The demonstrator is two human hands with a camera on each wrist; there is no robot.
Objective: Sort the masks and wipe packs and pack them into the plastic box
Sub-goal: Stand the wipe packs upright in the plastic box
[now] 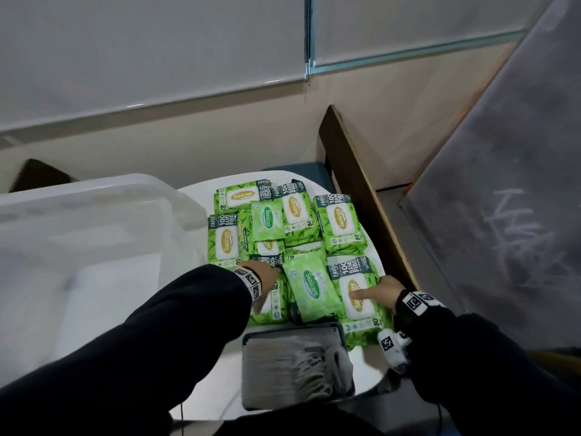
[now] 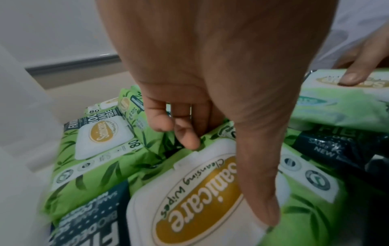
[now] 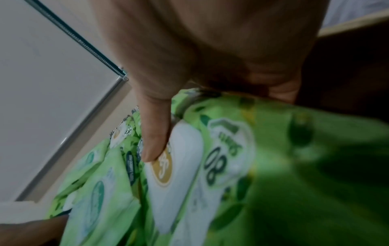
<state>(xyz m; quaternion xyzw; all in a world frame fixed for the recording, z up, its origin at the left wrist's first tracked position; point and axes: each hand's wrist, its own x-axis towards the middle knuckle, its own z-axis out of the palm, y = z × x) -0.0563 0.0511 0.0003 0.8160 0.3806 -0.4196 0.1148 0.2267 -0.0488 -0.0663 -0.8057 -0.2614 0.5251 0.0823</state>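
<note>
Several green wipe packs [image 1: 290, 215] lie crowded on a white table [image 1: 367, 366]. My left hand [image 1: 267, 273] [image 2: 227, 174] reaches over the front-left pack [image 1: 272, 306] [image 2: 189, 199]; its thumb lies along the white lid and its fingers [image 2: 185, 133] curl over the far edge. My right hand [image 1: 382, 291] [image 3: 210, 79] grips the front-right pack [image 1: 358, 297] [image 3: 210, 166], thumb on the lid, fingers hidden behind its right side. Between them lies a paler, smaller pack [image 1: 309, 287]. A dark tray of grey masks [image 1: 295, 363] sits nearest me. The clear plastic box [image 1: 94, 190] stands at the left.
A brown wooden board [image 1: 361, 184] runs along the table's right side, close to my right hand. A blue seat [image 1: 298, 171] shows behind the table. The wall lies beyond. The plastic box's near corner almost touches the left packs.
</note>
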